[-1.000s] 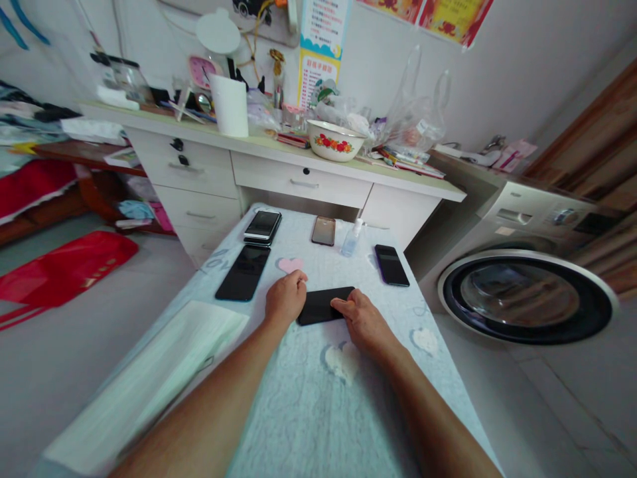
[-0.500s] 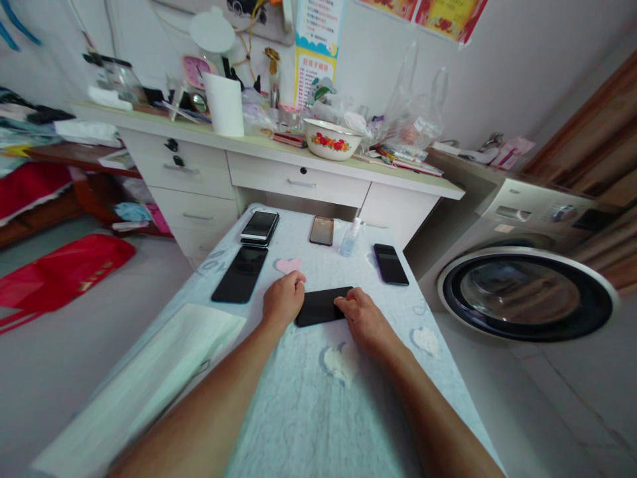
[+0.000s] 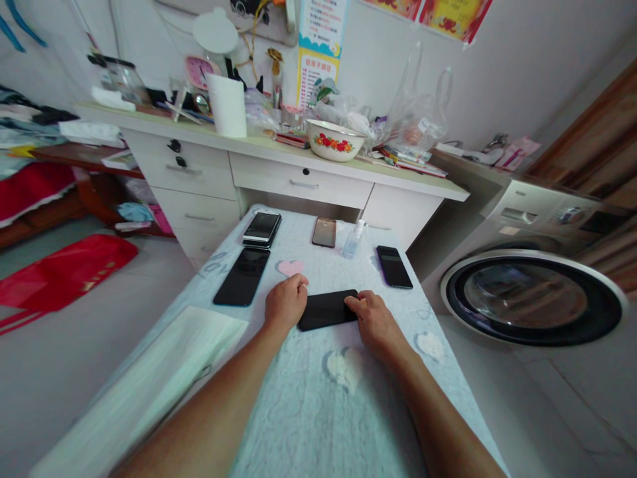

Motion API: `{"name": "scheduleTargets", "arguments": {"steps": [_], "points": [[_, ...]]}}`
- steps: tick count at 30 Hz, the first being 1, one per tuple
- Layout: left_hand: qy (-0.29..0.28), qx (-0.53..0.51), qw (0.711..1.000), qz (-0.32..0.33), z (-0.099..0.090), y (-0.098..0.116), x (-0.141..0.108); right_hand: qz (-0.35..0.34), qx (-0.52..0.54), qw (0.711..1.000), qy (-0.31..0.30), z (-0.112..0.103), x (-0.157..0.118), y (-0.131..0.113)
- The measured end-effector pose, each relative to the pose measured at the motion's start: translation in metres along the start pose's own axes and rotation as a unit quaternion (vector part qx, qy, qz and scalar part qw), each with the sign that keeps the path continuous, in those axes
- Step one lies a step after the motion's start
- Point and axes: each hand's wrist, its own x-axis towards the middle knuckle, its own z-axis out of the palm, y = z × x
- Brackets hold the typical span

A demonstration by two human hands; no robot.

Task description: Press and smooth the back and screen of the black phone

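Observation:
A black smartphone (image 3: pixel 326 310) lies in front of me with its dark screen up, slightly tilted across the tablecloth. My right hand (image 3: pixel 378 322) grips its right end, thumb over the screen and fingers along the far edge. At the phone's left end is my left hand (image 3: pixel 286 304), its fingers curled closed. What those fingers pinch, if anything, is hidden. Just beyond that hand lies a pink paper heart (image 3: pixel 290 267). Farther left are a larger black phone (image 3: pixel 242 276) and a stack of phones (image 3: pixel 261 227).
Toward the back stand a brown phone case (image 3: pixel 324 232) and a clear spray bottle (image 3: pixel 353 240). Another phone (image 3: pixel 395 267) lies at the right. A pale folded sheet (image 3: pixel 149 392) covers the left edge. A washing machine (image 3: pixel 522 212) stands right, a desk (image 3: pixel 303 182) behind.
The whole view has shifted slightly. My right thumb sits a little nearer the phone's right end; both hands otherwise keep their places at its ends.

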Motion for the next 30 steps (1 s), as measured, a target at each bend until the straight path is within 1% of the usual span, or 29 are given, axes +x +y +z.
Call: {"name": "scheduleTargets", "arguments": {"steps": [5, 10, 17, 21, 25, 30], "points": [[-0.003, -0.003, 1.000, -0.001, 0.000, 0.001, 0.000, -0.013, -0.029, 0.999, -0.004, 0.000, 0.001, 0.000], [-0.002, -0.004, 1.000, 0.001, 0.001, -0.001, 0.001, -0.011, -0.039, 0.999, -0.001, 0.004, 0.003, -0.001], [-0.002, -0.001, 1.000, 0.005, 0.001, -0.002, 0.001, 0.034, -0.038, 0.999, 0.003, 0.007, 0.005, 0.005], [-0.005, 0.002, 1.000, -0.002, -0.001, 0.000, 0.001, 0.044, -0.036, 0.998, 0.003, 0.008, 0.005, 0.009], [-0.005, 0.003, 1.000, -0.002, -0.002, 0.001, 0.000, 0.045, -0.035, 0.998, 0.005, 0.005, 0.005, 0.007], [-0.007, 0.007, 1.000, -0.002, 0.000, 0.000, 0.000, 0.048, -0.042, 0.998, 0.002, -0.003, 0.004, 0.000]]}}
